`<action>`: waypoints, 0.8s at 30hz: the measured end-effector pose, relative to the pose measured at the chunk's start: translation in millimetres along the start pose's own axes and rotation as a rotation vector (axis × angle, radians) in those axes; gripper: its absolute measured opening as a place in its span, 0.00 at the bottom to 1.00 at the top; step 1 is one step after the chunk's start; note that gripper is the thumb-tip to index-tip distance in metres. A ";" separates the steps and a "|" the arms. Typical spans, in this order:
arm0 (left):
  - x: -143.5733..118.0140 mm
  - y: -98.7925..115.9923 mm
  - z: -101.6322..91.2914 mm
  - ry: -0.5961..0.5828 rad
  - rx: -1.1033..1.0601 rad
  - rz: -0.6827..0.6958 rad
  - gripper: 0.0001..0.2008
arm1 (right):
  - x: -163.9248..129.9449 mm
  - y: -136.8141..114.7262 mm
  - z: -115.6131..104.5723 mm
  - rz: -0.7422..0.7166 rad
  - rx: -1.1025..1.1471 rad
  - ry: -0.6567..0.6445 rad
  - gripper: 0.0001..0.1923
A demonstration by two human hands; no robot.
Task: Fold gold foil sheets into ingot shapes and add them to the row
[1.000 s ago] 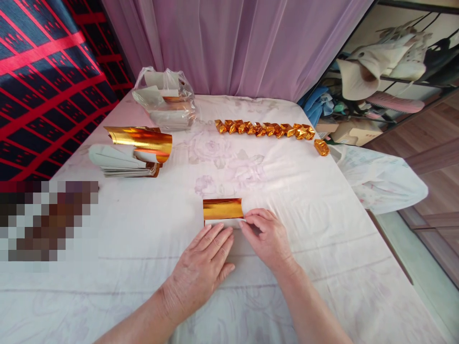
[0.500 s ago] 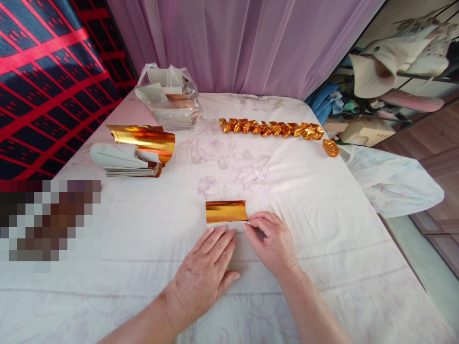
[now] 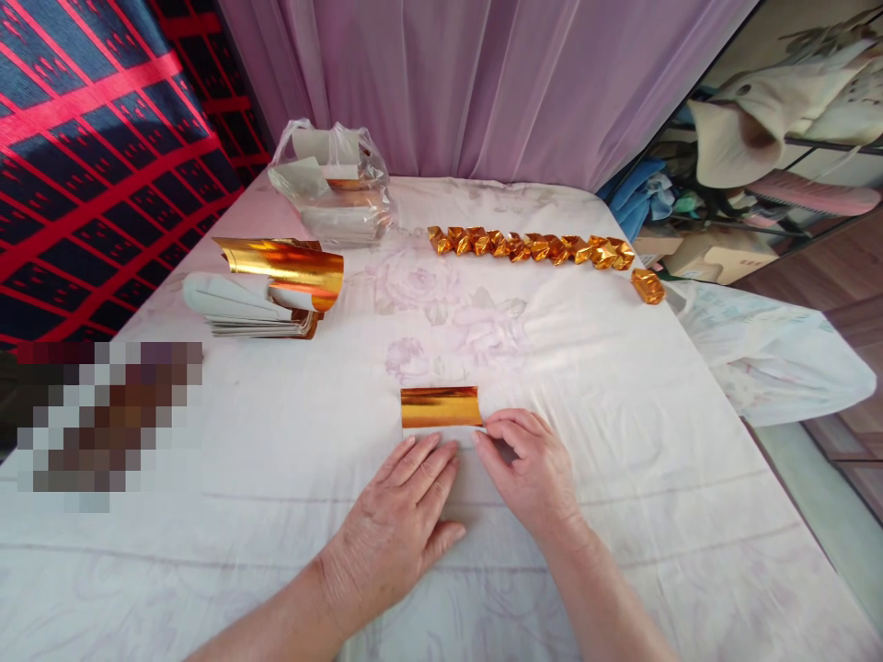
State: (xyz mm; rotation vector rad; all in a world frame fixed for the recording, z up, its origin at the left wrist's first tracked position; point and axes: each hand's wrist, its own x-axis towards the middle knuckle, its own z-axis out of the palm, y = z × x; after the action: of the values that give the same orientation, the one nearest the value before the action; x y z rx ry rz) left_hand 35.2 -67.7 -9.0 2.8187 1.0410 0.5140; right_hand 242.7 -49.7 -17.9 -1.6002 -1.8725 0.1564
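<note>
The left hand (image 3: 400, 515) lies flat and slightly spread, fingertips at the near edge of a gold sheet (image 3: 441, 407) in the near middle of the cloth-covered counter (image 3: 276, 414); the right hand (image 3: 531, 469) seems to pinch its near right corner between thumb and finger. Light, even pressure with corners aligned would probably leave a straight edge without wrinkles. The sheet looks glossy and gently curved, with a matte white strip nearest. Far right runs a row of crinkled, faceted gold pieces (image 3: 531, 246).
</note>
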 end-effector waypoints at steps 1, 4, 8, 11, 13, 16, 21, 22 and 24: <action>-0.1 0.0 0.3 -0.004 -0.005 -0.002 0.27 | 0.0 0.0 0.1 0.002 0.000 0.001 0.09; -0.4 0.0 1.0 -0.009 -0.018 -0.009 0.27 | 0.3 -0.1 0.5 0.005 0.001 0.005 0.10; -0.3 -0.2 1.0 -0.012 -0.027 -0.014 0.27 | 0.2 0.1 1.5 0.007 0.000 0.008 0.10; 0.1 -0.3 0.8 -0.003 -0.017 -0.011 0.26 | 0.0 0.4 2.3 0.007 0.000 0.013 0.10; 0.3 -0.4 0.9 0.006 -0.009 -0.010 0.26 | -0.1 0.4 2.5 0.005 -0.001 0.014 0.10; 0.2 -0.3 1.5 0.007 -0.011 -0.014 0.26 | -0.1 0.4 2.4 0.001 -0.002 0.014 0.10; 0.2 0.2 2.0 0.005 -0.009 -0.019 0.26 | -0.1 0.3 2.4 0.008 -0.003 0.009 0.10; 0.2 0.3 2.0 0.008 -0.005 -0.019 0.26 | -0.1 0.3 2.5 0.008 -0.003 0.011 0.10; 0.3 0.5 1.9 0.014 0.001 -0.016 0.26 | -0.1 0.3 2.6 0.009 -0.003 0.011 0.09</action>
State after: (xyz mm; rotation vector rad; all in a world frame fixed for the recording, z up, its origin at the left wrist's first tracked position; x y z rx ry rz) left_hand 36.3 -67.8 -10.6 2.8092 1.0657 0.5333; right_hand 241.5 -48.9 -20.1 -1.6090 -1.8580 0.1482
